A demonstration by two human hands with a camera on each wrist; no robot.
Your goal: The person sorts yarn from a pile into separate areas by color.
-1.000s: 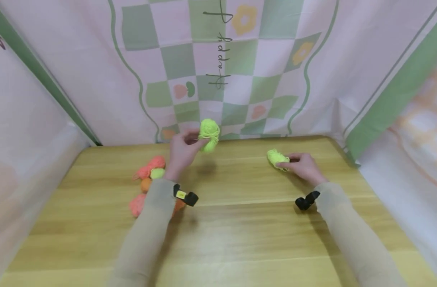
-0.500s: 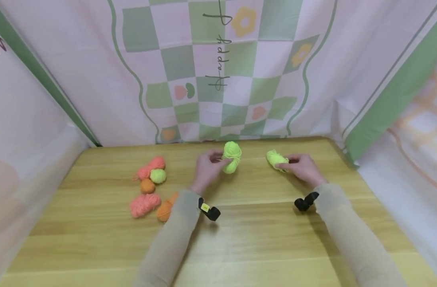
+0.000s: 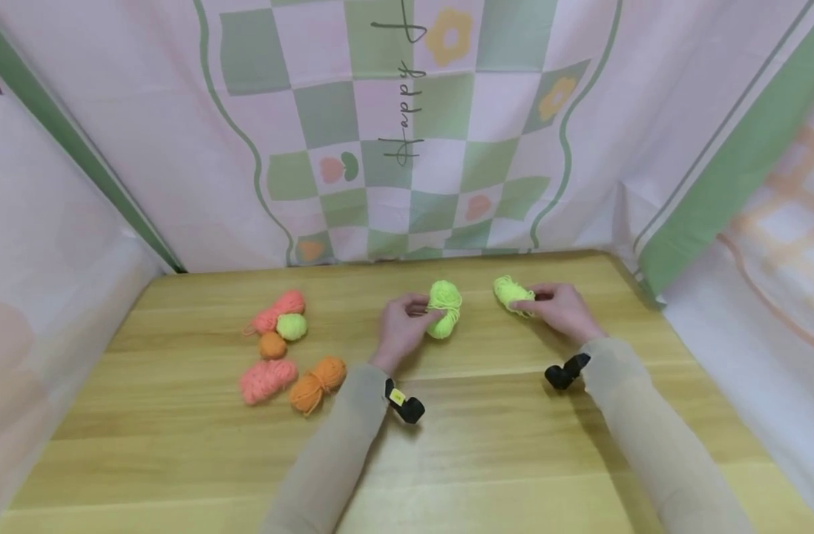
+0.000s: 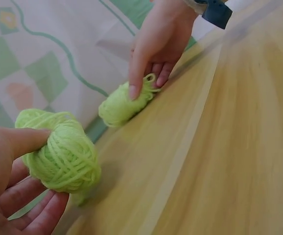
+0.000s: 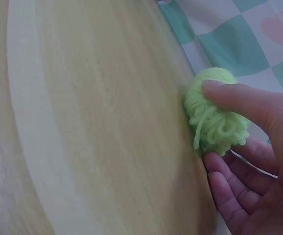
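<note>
In the head view my left hand [image 3: 401,331] pinches a bright yellow-green yarn skein [image 3: 444,300], wound tight around its middle. The left wrist view has this skein [image 4: 69,155] between thumb and fingers, seemingly just above the wood. To the right, my right hand [image 3: 567,311] grips a second yellow-green yarn skein [image 3: 509,292] by its near right end. Loose loops stick out from that skein [image 5: 214,120] in the right wrist view, where the thumb presses on top and fingers lie underneath. A short gap separates the two skeins.
At the table's left lie a coral skein [image 3: 288,306], a small yellow-green ball [image 3: 291,327], an orange ball [image 3: 272,345], another coral skein [image 3: 268,381] and an orange skein [image 3: 318,385]. A patterned cloth [image 3: 440,167] hangs behind the wooden table [image 3: 473,460].
My left hand has carried its skein rightward and down, from above the table's back edge towards the other skein. My right hand has hardly moved. The orange skein has come into full view.
</note>
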